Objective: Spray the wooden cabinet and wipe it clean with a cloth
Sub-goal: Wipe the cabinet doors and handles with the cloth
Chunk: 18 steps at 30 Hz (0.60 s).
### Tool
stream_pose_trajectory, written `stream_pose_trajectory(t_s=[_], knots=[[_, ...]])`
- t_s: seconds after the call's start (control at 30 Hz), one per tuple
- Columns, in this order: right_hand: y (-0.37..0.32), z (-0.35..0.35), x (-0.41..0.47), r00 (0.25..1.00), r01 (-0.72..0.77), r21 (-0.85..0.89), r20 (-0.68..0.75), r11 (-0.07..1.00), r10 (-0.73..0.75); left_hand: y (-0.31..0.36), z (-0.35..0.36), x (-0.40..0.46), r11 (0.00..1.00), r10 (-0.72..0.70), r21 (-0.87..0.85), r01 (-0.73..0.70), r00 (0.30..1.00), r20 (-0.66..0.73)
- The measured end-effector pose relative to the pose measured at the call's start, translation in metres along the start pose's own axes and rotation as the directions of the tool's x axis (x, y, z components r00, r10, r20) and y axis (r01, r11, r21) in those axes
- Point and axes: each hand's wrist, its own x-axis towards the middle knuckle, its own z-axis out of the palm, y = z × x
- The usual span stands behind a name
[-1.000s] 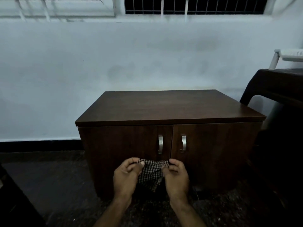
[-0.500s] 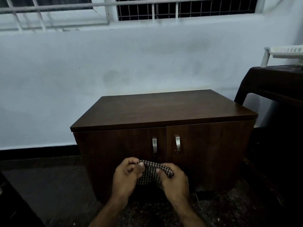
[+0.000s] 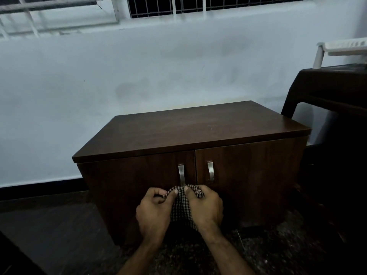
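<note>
Both hands on the cloth!
Left hand (image 3: pixel 154 213) and right hand (image 3: pixel 206 207) pinch the black-and-white checked cloth (image 3: pixel 181 207) before the dark brown wooden cabinet (image 3: pixel 198 128).

Home room, wooden cabinet (image 3: pixel 190 133), barred window (image 3: pixel 198 6)

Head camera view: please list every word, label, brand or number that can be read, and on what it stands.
None can be read. The wooden cabinet, the checked cloth, the wall and the white plastic chair show no writing.
</note>
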Motion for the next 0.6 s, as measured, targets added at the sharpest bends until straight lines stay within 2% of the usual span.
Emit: stream_pose_trajectory(t_s=[0.33, 0.6], knots=[[0.005, 0.000, -0.006, 0.999, -0.008, 0.200, 0.048, 0.980, -0.001, 0.004, -0.008, -0.007, 0.993, 0.026, -0.118, -0.023, 0.999, 0.031], [-0.007, -0.004, -0.005, 0.999, 0.023, 0.254, 0.036, 0.967, -0.033, 0.016, -0.011, -0.002, 0.979, 0.083, -0.190, -0.076, 0.996, 0.026]])
